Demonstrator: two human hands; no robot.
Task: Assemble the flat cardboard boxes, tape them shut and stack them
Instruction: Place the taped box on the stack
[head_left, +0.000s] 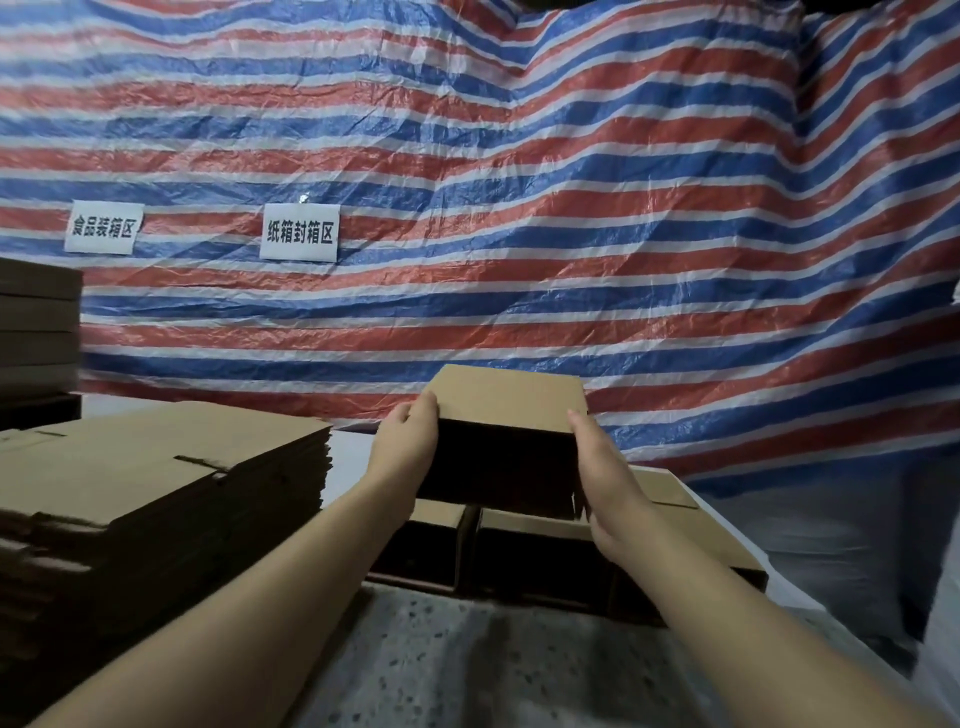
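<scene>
Assembled box (509, 400) | both hands outstretched, left (410, 441) and right (605, 467) clasping opposite sides | above lower boxes (530, 525)

held box (506, 397) above boxes (524, 525), flats (156, 467) left

Big red, white and blue striped tarp (519, 182) hanging across the back. Two white paper signs (300, 232) with Chinese text stuck on it, speckled tabletop (467, 670) down below
</scene>
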